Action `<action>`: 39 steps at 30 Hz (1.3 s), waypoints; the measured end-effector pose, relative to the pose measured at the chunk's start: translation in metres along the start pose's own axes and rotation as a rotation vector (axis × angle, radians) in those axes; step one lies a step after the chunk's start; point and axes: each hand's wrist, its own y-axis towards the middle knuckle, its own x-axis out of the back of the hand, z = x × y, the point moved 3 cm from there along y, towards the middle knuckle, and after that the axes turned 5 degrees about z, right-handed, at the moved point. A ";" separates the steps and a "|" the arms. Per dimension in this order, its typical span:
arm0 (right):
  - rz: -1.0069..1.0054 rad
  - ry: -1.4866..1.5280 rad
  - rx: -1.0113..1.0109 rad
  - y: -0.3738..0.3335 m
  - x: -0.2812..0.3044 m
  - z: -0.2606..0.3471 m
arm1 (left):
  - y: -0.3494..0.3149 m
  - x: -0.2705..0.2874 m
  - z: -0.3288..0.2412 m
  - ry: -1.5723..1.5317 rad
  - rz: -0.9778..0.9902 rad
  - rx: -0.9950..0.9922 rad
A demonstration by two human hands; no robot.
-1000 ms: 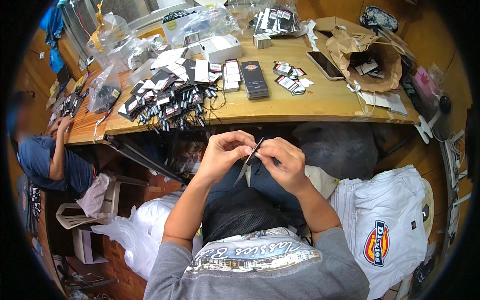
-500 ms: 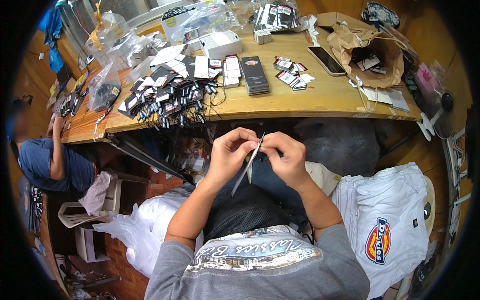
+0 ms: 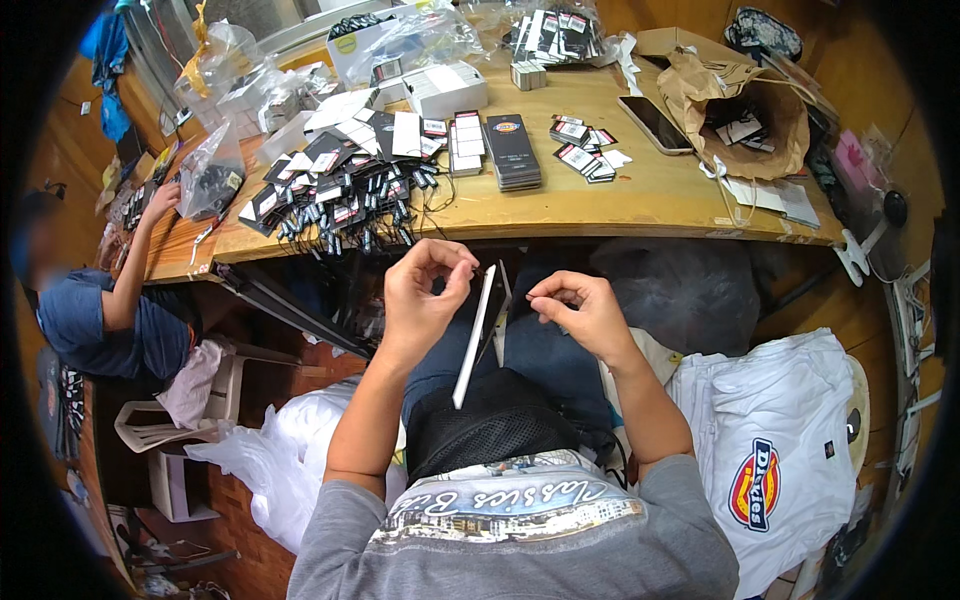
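Note:
Over my lap hang two hang tags, a white one [image 3: 474, 340] seen nearly edge-on and a black one [image 3: 493, 312] beside it, spread apart at the bottom. My left hand [image 3: 428, 300] pinches at their top corner, where a thin dark cord seems to run; the cord itself is too fine to follow. To the right, apart from the tags, my right hand [image 3: 580, 312] has thumb and forefinger pressed together. Whatever sits in that pinch is too small to tell. Ahead, a heap of tags with black cords [image 3: 345, 190] spills over the table's front edge.
On the wooden table [image 3: 640, 212] are a black tag stack [image 3: 512, 150], a phone [image 3: 654, 125], loose labels [image 3: 588, 150] and a paper bag [image 3: 745, 110]. Folded white shirts [image 3: 765, 450] lie at right, a plastic bag [image 3: 290, 440] at left. Another person [image 3: 115, 310] sits far left.
My hands have moved apart, left hand leftward and right hand rightward. The tags, held between both hands before, now hang opened out near the left hand. The other person's arm reaches farther onto the table.

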 end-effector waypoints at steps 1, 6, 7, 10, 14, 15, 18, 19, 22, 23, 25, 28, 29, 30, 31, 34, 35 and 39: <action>-0.009 -0.038 0.021 -0.001 0.004 -0.001 | 0.000 0.002 -0.002 -0.031 0.014 -0.004; 0.064 0.433 -0.025 -0.005 0.011 -0.001 | -0.001 -0.004 -0.014 -0.628 0.020 0.154; 0.085 0.487 0.000 -0.006 0.011 0.002 | 0.000 -0.005 -0.015 -0.644 0.015 0.129; 0.073 0.569 0.044 -0.010 0.007 0.016 | 0.002 -0.009 -0.019 -0.608 -0.018 0.103; -0.001 0.495 0.073 -0.015 0.007 0.037 | -0.002 -0.017 -0.033 -0.370 0.131 0.188; -0.021 0.466 0.084 -0.017 0.007 0.043 | -0.003 -0.020 -0.034 -0.371 0.210 0.165; -0.038 0.334 0.088 -0.023 0.007 0.054 | -0.006 -0.031 -0.048 -0.290 0.286 0.163; -0.052 0.302 0.112 -0.025 0.006 0.057 | -0.007 -0.032 -0.053 -0.257 0.300 0.179; -0.059 0.246 0.160 -0.029 0.003 0.068 | -0.008 -0.035 -0.059 -0.242 0.314 0.082; -0.062 0.230 0.169 -0.030 0.002 0.070 | -0.009 -0.037 -0.062 -0.227 0.296 0.064; -0.068 0.201 0.201 -0.032 0.001 0.076 | -0.009 -0.037 -0.065 -0.195 0.284 0.046; -0.080 0.190 0.234 -0.033 -0.001 0.080 | -0.008 -0.036 -0.067 -0.146 0.297 0.004; -0.086 0.191 0.244 -0.033 -0.001 0.080 | -0.008 -0.036 -0.068 -0.132 0.308 0.004; -0.089 0.154 0.266 -0.033 -0.001 0.081 | -0.008 -0.036 -0.069 -0.119 0.319 0.004; -0.093 0.117 0.286 -0.034 -0.001 0.082 | -0.009 -0.037 -0.070 -0.108 0.331 0.005; -0.091 0.009 0.320 -0.037 0.000 0.085 | -0.007 -0.038 -0.068 -0.167 0.377 0.025; -0.087 -0.027 0.326 -0.037 0.000 0.087 | -0.007 -0.039 -0.068 -0.209 0.407 0.048; -0.005 0.074 0.281 -0.040 0.000 0.088 | -0.007 -0.041 -0.068 -0.310 0.513 0.110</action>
